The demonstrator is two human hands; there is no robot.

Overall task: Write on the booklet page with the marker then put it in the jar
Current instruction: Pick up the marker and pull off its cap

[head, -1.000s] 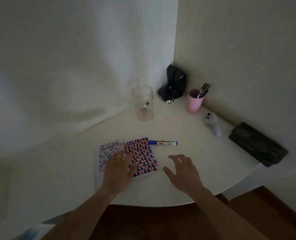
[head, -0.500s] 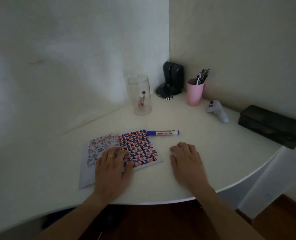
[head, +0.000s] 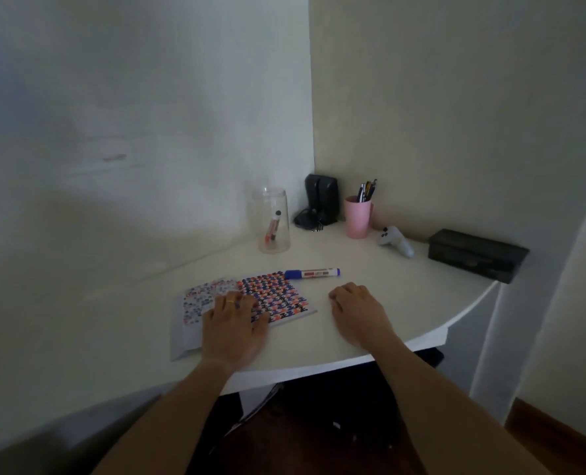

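A booklet (head: 278, 296) with a red, blue and black patterned cover lies on the white table (head: 404, 289). My left hand (head: 233, 323) rests flat on its lower left part, fingers spread, a ring on one finger. A blue-capped marker (head: 312, 273) lies capped just beyond the booklet's far right corner. My right hand (head: 356, 310) lies palm down on the table, right of the booklet and just short of the marker, holding nothing. A clear jar (head: 272, 219) stands farther back with another marker leaning inside.
A pink cup (head: 357, 217) of pens stands near the corner, beside a black device (head: 320, 200) with a cable. A white controller (head: 396, 241) and a black case (head: 476, 253) lie at the right. The table's rounded edge runs close to my wrists.
Both hands came down from hovering to rest flat, the left on the booklet, the right on the table. My view tilted up, showing more wall.
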